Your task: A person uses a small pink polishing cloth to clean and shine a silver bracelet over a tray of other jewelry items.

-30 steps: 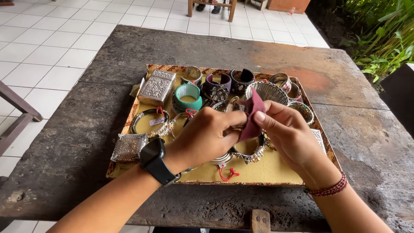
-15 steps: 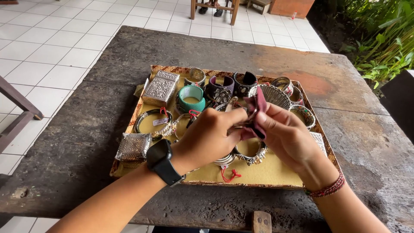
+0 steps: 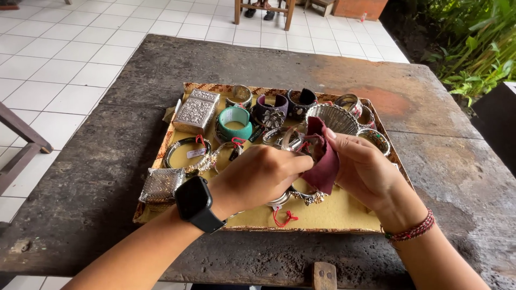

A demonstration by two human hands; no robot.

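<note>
My left hand, with a black watch on the wrist, pinches a thin silver bangle above a woven tray lined in yellow. My right hand holds a dark red cloth wrapped against the bangle. Both hands hover over the middle of the tray. Under them lie more silver bracelets and a red-stringed tag.
The tray sits on a worn dark wooden table. It holds an embossed silver box, a turquoise bangle, dark cuffs, a silver mesh bowl and a small woven silver pouch. White tiled floor lies to the left, plants at the right.
The cloth has slid down over the bangle and both hands have shifted slightly lower and closer together; the tray's contents are unmoved.
</note>
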